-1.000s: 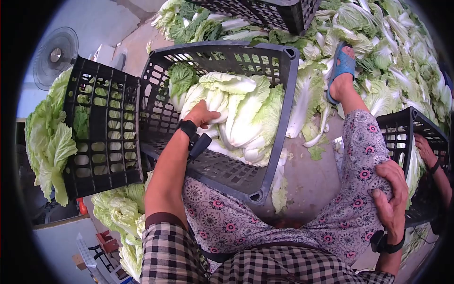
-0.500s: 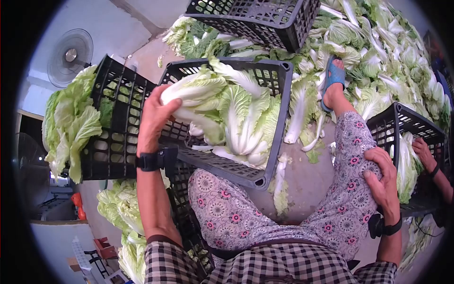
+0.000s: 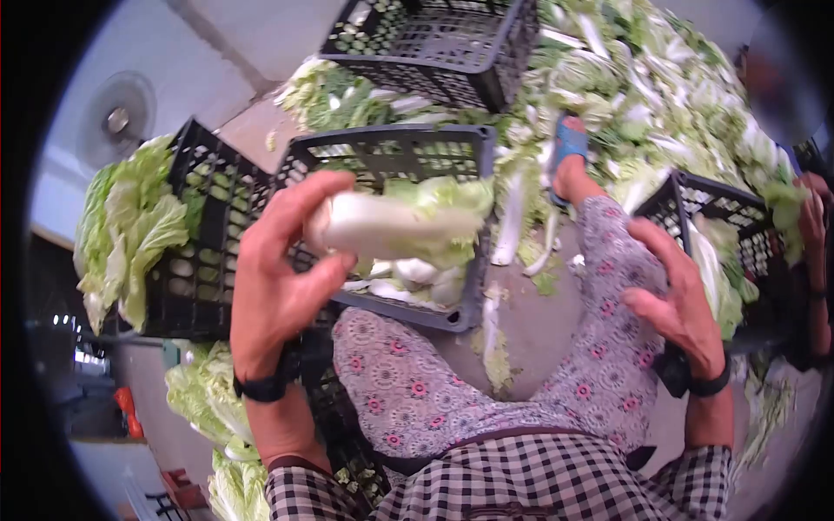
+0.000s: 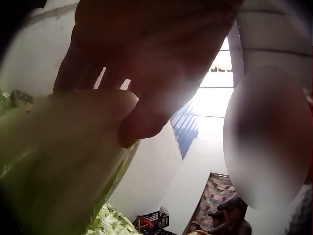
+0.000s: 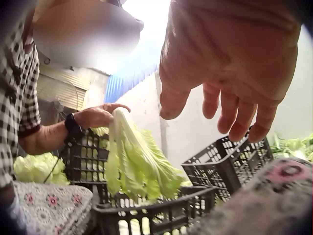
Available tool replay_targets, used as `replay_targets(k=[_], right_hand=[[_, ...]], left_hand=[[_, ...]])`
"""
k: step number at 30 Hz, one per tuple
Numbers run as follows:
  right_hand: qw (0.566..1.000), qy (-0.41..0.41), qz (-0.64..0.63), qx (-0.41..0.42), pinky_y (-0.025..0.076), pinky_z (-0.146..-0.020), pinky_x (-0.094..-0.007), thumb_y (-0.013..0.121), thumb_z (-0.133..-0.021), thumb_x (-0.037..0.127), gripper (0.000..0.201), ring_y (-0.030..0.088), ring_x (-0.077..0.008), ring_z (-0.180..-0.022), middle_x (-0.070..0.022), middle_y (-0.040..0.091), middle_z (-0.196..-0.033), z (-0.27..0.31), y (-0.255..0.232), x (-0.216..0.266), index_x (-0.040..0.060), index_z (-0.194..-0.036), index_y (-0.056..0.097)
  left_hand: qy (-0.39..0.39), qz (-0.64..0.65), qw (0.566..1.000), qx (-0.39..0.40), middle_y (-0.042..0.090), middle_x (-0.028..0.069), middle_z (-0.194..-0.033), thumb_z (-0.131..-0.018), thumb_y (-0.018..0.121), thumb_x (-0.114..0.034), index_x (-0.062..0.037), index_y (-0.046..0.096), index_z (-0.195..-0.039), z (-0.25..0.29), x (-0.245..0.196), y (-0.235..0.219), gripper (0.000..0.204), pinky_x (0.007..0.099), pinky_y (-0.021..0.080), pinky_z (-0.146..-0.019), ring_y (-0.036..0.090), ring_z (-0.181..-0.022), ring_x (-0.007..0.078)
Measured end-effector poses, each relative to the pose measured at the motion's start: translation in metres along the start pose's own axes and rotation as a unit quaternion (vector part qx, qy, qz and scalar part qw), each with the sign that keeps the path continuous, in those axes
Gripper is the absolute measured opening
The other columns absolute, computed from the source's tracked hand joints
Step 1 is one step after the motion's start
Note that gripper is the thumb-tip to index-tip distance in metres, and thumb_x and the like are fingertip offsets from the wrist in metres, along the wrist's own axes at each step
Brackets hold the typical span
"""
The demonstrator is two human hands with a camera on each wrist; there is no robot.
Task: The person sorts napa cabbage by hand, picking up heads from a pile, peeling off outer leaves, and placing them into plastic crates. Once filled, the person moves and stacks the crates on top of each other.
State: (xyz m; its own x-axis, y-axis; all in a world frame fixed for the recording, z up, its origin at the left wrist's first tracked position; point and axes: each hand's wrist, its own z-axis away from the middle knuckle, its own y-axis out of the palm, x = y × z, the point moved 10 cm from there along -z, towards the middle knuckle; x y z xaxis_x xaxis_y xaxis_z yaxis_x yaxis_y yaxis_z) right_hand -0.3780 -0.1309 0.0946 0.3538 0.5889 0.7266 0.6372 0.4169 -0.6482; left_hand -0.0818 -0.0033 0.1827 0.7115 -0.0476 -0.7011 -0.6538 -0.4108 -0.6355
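The left hand (image 3: 282, 260) grips a pale cabbage (image 3: 391, 227) by its white base, thumb on one side and fingers on the other, above the black crate (image 3: 391, 135). In the right wrist view the cabbage (image 5: 139, 161) hangs leaves down from that hand (image 5: 98, 116). The left wrist view shows the left hand (image 4: 146, 63) against the blurred base of the cabbage (image 4: 63, 142). Over the patterned trousers, the right hand (image 3: 682, 300) is held with fingers spread and nothing in it; its palm (image 5: 230, 58) shows in the right wrist view. More cabbage (image 3: 417, 276) lies in the crate.
Another crate (image 3: 213, 230) with leaves over its side stands at the left, and one (image 3: 434, 52) at the top. A heap of cabbages (image 3: 643, 95) spreads at the upper right. Beside another crate (image 3: 678, 204) at the right is another person's hand (image 3: 812, 217).
The left hand has lifted the cabbage out of the crate and turned it, bringing it nearer the body. The right hand has come up off the knee. At the right, the other person's hand has moved up.
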Motion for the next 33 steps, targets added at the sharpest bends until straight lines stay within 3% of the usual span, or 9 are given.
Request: replay_targets(k=[2,5,6,11,14,20,22,26,33], right_hand=[[0.996,-0.076,-0.035,0.040,0.027,-0.108,-0.0383,0.083,-0.060,0.027,0.096,0.037,-0.0326,-0.129,-0.0203,0.037,-0.139,-0.009,0.011,0.028,0.0007,-0.137,0.032],[0.975,-0.203,-0.064,0.062,0.023,-0.110,-0.0413,0.084,-0.058,0.037,0.107,0.028,-0.0349,-0.133,-0.0208,0.028,-0.142,-0.016,0.039,0.076,0.0004,-0.140,0.024],[0.967,-0.207,-0.114,0.091,0.030,-0.106,-0.0408,0.084,-0.060,0.031,0.104,0.037,-0.0353,-0.128,-0.0217,0.036,-0.137,-0.014,0.056,0.085,0.0000,-0.140,0.024],[0.957,-0.067,-0.275,0.059,0.045,-0.094,-0.0349,0.082,-0.064,0.026,0.092,0.056,-0.0248,-0.109,-0.0179,0.053,-0.122,-0.004,0.054,0.062,-0.0006,-0.136,0.031],[0.896,0.035,-0.442,-0.022,0.046,-0.092,-0.0342,0.078,-0.066,0.024,0.089,0.054,-0.0246,-0.110,-0.0170,0.051,-0.123,-0.010,0.037,0.043,-0.0008,-0.137,0.029],[0.973,-0.130,-0.190,0.012,0.036,-0.103,-0.0399,0.078,-0.062,0.043,0.109,0.043,-0.0310,-0.121,-0.0228,0.041,-0.131,-0.009,0.053,0.066,0.0000,-0.141,0.016],[0.964,-0.113,-0.237,0.034,0.031,-0.106,-0.0406,0.077,-0.061,0.048,0.115,0.037,-0.0325,-0.127,-0.0251,0.034,-0.135,-0.007,0.055,0.061,0.0001,-0.142,0.013],[0.958,-0.029,-0.285,0.026,0.034,-0.103,-0.0390,0.080,-0.062,0.042,0.112,0.042,-0.0296,-0.124,-0.0245,0.038,-0.133,-0.004,0.055,0.039,0.0000,-0.142,0.015],[0.927,0.074,-0.352,-0.101,0.049,-0.086,-0.0302,0.075,-0.070,0.012,0.070,0.058,-0.0172,-0.102,-0.0098,0.058,-0.114,0.000,0.018,0.007,0.0023,-0.131,0.041]], left_hand=[[0.095,-0.049,0.994,0.038,0.063,0.0133,-0.106,-0.058,0.062,0.001,-0.0029,0.061,-0.111,0.006,-0.041,0.023,0.053,0.0365,0.045,-0.090,0.060,-0.101,0.0269],[0.256,0.101,0.949,0.151,0.057,0.0186,-0.113,-0.054,0.064,-0.006,-0.0003,0.056,-0.114,0.020,-0.092,0.070,0.061,0.0388,0.042,-0.092,0.055,-0.106,0.0302],[0.322,0.120,0.920,0.190,0.056,0.0198,-0.115,-0.056,0.067,-0.008,-0.0012,0.053,-0.120,0.027,-0.111,0.085,0.066,0.0390,0.042,-0.093,0.054,-0.107,0.0308],[0.159,0.338,0.925,0.068,0.037,0.0175,-0.138,-0.068,0.076,-0.021,0.0021,0.025,-0.139,0.017,-0.077,0.104,0.091,0.0394,0.039,-0.098,0.041,-0.125,0.0291],[-0.078,0.379,0.899,0.206,0.031,0.0180,-0.142,-0.069,0.078,-0.028,0.0022,0.015,-0.143,0.041,-0.036,0.166,0.102,0.0390,0.033,-0.104,0.032,-0.131,0.0268],[-0.076,0.286,0.942,0.160,0.057,0.0136,-0.115,-0.076,0.067,-0.008,0.0015,0.049,-0.121,0.058,-0.013,0.187,0.050,0.0326,0.044,-0.092,0.056,-0.106,0.0213],[-0.122,0.300,0.939,0.113,0.062,0.0118,-0.105,-0.076,0.064,-0.001,0.0013,0.054,-0.113,0.054,-0.005,0.178,0.038,0.0309,0.047,-0.088,0.058,-0.101,0.0198],[-0.096,0.298,0.945,0.095,0.060,0.0100,-0.105,-0.075,0.055,0.007,0.0023,0.047,-0.119,0.049,-0.005,0.179,0.045,0.0303,0.047,-0.087,0.059,-0.099,0.0193],[0.044,0.222,0.962,0.150,0.052,0.0183,-0.124,-0.075,0.067,-0.016,-0.0011,0.034,-0.134,0.048,-0.025,0.186,0.069,0.0353,0.045,-0.092,0.054,-0.112,0.0260]])
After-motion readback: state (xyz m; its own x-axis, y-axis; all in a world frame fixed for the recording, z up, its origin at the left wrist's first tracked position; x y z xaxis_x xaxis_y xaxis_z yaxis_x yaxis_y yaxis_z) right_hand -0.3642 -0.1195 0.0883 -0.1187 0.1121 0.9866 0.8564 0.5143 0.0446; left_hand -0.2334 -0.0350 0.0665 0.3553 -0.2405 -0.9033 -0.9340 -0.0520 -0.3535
